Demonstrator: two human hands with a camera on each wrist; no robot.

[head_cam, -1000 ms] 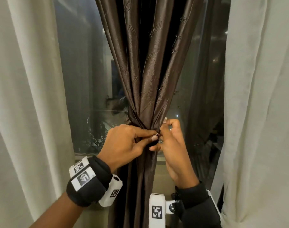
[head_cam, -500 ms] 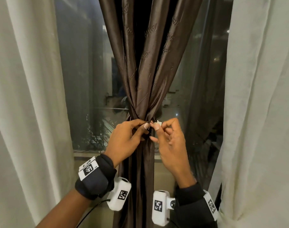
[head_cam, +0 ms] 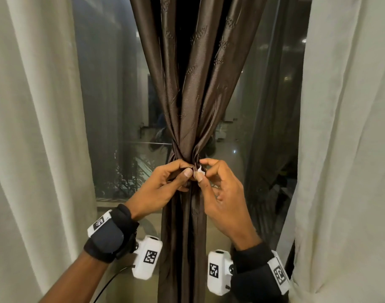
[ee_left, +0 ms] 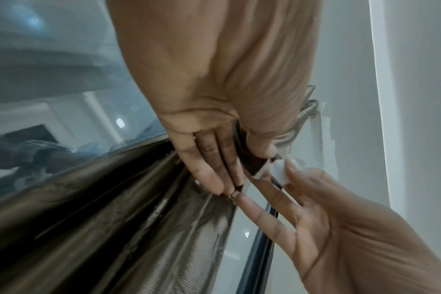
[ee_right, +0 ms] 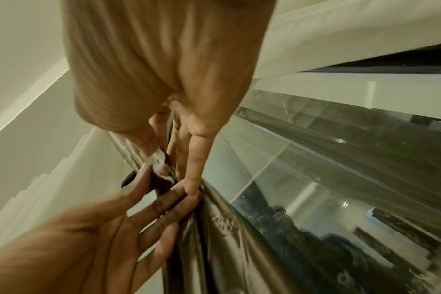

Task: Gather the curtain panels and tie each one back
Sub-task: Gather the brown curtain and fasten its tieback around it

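Observation:
A brown satin curtain panel (head_cam: 193,88) hangs in the middle of the window, gathered into a tight waist by a brown tieback band (head_cam: 192,169). My left hand (head_cam: 165,184) pinches the band's left end between thumb and forefinger. My right hand (head_cam: 217,189) pinches the band's other end, which carries a small white tab (head_cam: 200,169). The two ends meet at the front of the bunch. In the left wrist view the white tab (ee_left: 277,169) sits between my right thumb and finger, and the brown folds (ee_left: 129,228) run under my left fingers. The same tab (ee_right: 159,159) shows in the right wrist view.
Cream curtains hang on the left (head_cam: 34,127) and on the right (head_cam: 349,149). Dark window glass (head_cam: 112,106) with reflections lies behind the brown panel. A window sill (head_cam: 112,204) runs below the glass.
Both hands have stayed at the curtain's waist and shifted slightly upward in view. The band's two ends have come closer together in front of the bunch.

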